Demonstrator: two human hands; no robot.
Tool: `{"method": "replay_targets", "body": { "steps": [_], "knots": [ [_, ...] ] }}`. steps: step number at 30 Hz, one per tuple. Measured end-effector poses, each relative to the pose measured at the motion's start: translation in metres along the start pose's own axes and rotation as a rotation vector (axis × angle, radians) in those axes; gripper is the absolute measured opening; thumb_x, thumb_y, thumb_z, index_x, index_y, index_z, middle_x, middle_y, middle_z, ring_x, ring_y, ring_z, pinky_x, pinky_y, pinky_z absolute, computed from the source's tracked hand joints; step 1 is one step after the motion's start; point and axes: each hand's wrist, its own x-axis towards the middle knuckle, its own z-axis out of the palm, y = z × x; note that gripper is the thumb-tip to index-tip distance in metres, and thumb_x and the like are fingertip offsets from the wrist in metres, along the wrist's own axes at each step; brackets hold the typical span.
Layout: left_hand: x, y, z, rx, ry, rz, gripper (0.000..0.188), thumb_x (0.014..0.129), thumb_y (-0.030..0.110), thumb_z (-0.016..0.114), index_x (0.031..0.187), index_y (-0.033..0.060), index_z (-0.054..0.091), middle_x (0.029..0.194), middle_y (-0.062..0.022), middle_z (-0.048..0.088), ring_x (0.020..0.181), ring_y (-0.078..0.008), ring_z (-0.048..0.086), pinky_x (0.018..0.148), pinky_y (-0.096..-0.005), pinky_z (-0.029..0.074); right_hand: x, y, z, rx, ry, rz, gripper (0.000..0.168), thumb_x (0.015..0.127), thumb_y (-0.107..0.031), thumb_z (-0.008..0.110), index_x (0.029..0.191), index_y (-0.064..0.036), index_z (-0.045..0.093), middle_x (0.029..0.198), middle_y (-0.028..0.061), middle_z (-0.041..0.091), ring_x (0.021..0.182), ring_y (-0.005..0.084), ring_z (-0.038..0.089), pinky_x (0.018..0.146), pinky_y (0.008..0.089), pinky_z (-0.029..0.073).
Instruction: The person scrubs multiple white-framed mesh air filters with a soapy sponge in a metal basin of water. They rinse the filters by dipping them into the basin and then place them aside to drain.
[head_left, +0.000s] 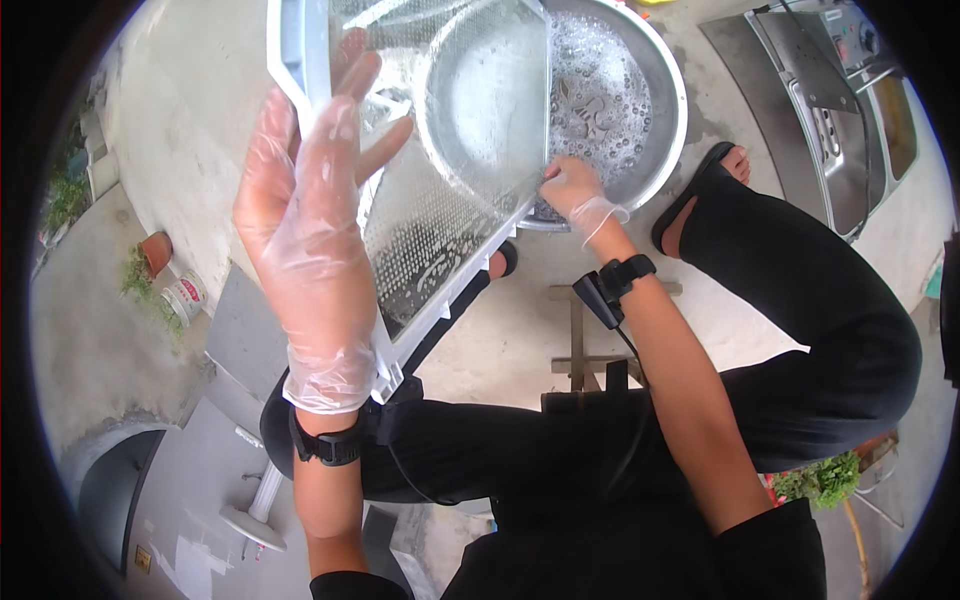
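Note:
A clear glass panel (420, 255) with a dotted pattern and a white plastic frame is held up, tilted, over the near left part of a metal basin (681, 112). My left hand (315, 217), in a transparent disposable glove, grips the frame's left side; some of its fingers show through the glass. At the panel's right edge, my right hand (576, 187), gloved too, has its fingers curled against the edge; its fingertips are hidden. Foamy water (607, 75) fills the basin, and a dark pattern shows beneath the suds. Wet streaks and droplets mark the glass.
A stainless steel gas stove (821, 142) stands on the concrete floor at right. My sandalled foot (739, 165) is beside the basin. Below my arms is a low wooden stand (577, 330). A terracotta pot (156, 253) and a white bucket (184, 296) with plants lie leftward.

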Motion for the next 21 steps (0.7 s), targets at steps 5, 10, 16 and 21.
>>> {"method": "replay_targets", "body": {
  "steps": [5, 10, 16, 21],
  "knots": [
    [0.001, 0.009, 0.013, -0.059, -0.002, -0.021, 0.047, 0.107, 0.022, 0.046, 0.145, -0.0060, 0.050, 0.144, -0.0252, 0.057, 0.135, -0.0362, 0.056, 0.099, -0.0510, 0.058, 0.036, 0.046, 0.012, -0.012, 0.172, -0.009, 0.027, 0.071, -0.018, 0.080, 0.094, -0.005, 0.071, 0.096, 0.0162, 0.072, 0.095, 0.0343, 0.068, 0.087, 0.0385, 0.053],
    [-0.006, 0.009, 0.004, -0.032, 0.027, -0.079, 0.044, 0.107, 0.019, 0.047, 0.144, -0.0046, 0.052, 0.145, -0.0256, 0.055, 0.136, -0.0361, 0.055, 0.100, -0.0511, 0.058, 0.002, 0.007, 0.002, 0.176, -0.144, -0.014, 0.029, 0.071, -0.017, 0.082, 0.093, -0.003, 0.071, 0.092, 0.0140, 0.071, 0.089, 0.0282, 0.068, 0.084, 0.0382, 0.053],
    [0.000, 0.016, 0.009, -0.093, -0.003, -0.111, 0.039, 0.108, 0.015, 0.046, 0.142, -0.0023, 0.054, 0.146, -0.0265, 0.054, 0.136, -0.0393, 0.054, 0.100, -0.0521, 0.057, 0.028, 0.029, 0.010, 0.011, 0.006, 0.031, 0.024, 0.069, -0.016, 0.080, 0.090, -0.006, 0.073, 0.100, 0.0193, 0.074, 0.099, 0.0354, 0.070, 0.089, 0.0403, 0.053],
    [-0.002, 0.017, 0.006, -0.091, -0.021, -0.102, 0.040, 0.108, 0.017, 0.047, 0.143, -0.0011, 0.054, 0.146, -0.0264, 0.054, 0.137, -0.0381, 0.053, 0.101, -0.0530, 0.057, 0.014, 0.023, 0.010, 0.120, 0.008, -0.017, 0.023, 0.070, -0.015, 0.079, 0.091, -0.007, 0.073, 0.100, 0.0175, 0.073, 0.101, 0.0355, 0.068, 0.091, 0.0402, 0.053]
  ]
}}
